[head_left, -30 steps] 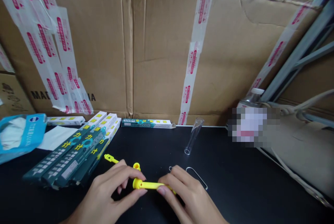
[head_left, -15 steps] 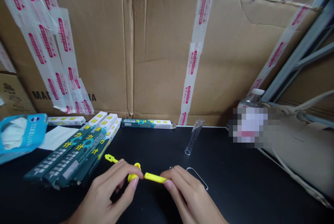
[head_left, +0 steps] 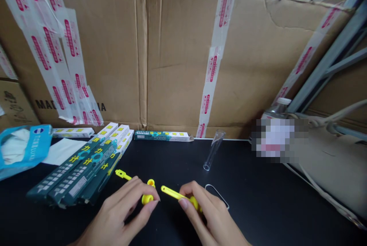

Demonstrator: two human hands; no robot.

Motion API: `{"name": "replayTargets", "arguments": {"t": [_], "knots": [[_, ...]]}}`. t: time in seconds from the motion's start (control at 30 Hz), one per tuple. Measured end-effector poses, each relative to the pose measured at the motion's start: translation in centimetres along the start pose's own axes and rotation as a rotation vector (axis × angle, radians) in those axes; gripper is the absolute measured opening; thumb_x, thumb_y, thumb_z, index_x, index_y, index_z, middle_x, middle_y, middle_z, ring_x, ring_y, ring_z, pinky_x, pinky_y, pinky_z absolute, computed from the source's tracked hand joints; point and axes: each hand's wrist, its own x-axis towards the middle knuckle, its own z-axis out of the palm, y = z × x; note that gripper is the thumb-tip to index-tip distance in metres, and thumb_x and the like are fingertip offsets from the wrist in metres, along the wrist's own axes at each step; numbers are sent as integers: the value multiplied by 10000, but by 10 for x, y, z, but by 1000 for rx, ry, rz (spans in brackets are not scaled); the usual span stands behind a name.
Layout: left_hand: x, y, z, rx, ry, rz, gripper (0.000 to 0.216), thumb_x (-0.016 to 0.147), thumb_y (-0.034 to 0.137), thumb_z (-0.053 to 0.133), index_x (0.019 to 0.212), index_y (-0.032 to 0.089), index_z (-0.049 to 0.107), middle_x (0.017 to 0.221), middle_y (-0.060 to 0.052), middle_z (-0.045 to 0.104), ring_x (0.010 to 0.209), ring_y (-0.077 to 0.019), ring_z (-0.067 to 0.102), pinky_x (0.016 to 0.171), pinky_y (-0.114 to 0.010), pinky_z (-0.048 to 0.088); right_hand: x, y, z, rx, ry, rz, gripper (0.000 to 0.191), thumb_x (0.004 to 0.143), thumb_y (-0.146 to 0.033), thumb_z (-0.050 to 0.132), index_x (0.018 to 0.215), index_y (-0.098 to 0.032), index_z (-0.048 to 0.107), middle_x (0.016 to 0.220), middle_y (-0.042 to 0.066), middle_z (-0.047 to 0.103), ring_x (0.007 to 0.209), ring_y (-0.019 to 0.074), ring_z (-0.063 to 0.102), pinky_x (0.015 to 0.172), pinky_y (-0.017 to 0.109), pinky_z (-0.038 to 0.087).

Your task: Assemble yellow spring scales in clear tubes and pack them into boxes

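Observation:
My right hand point(head_left: 205, 209) pinches a slim yellow plastic strip point(head_left: 172, 192) between thumb and forefinger. The strip has a small hole in its free end, which points left, and a rounder yellow part point(head_left: 195, 202) shows under the fingers. Thumb and forefinger of my left hand point(head_left: 126, 207) are pressed together; what is between their tips, if anything, is hidden. Just behind those fingers are a yellow cap point(head_left: 147, 199) and a second yellow cap point(head_left: 151, 183). A flat yellow piece with a slot point(head_left: 122, 174) sticks out beyond my left knuckles. A bent metal wire hook point(head_left: 218, 194) lies behind my right hand.
A clear tube point(head_left: 213, 150) lies on the black table point(head_left: 172, 158). Several green-and-white boxes point(head_left: 83, 162) are at the left, beside a blue packet point(head_left: 37, 143). Another box point(head_left: 163, 136) lies along the cardboard wall point(head_left: 177, 66). A bottle point(head_left: 282, 102) and a beige bag point(head_left: 329, 162) stand right.
My hands have drawn slightly apart. The yellow strip has moved away from my left fingertips and tilted, and more of the yellow part in my right hand shows.

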Motion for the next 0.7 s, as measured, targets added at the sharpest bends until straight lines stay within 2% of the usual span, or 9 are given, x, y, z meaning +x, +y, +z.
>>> {"name": "replayTargets", "arguments": {"t": [0.27,0.53,0.7], "knots": [[-3,-6,3,-18,-3,-13,54,954,318,661,967,293,707,763,49,652,554,-102,552,475,-154,447,-2,0,0,14,-30,-5,254,1081,-325,400,976,-211,602,781,-1,634,599,136,594,577,244,480],[-7,-9,5,0,26,24,47,933,325,698,961,287,701,757,56,648,464,-88,467,446,-167,441,-2,0,0,12,-52,-48,184,1049,-296,482,969,-210,624,845,21,686,683,154,660,606,248,489],[-2,-3,0,36,-10,28,57,947,246,643,955,290,679,779,63,672,563,-90,598,486,-135,465,-2,2,0,33,-43,-18,222,1080,-284,387,1025,-221,593,880,26,690,705,155,677,629,249,496]]}}
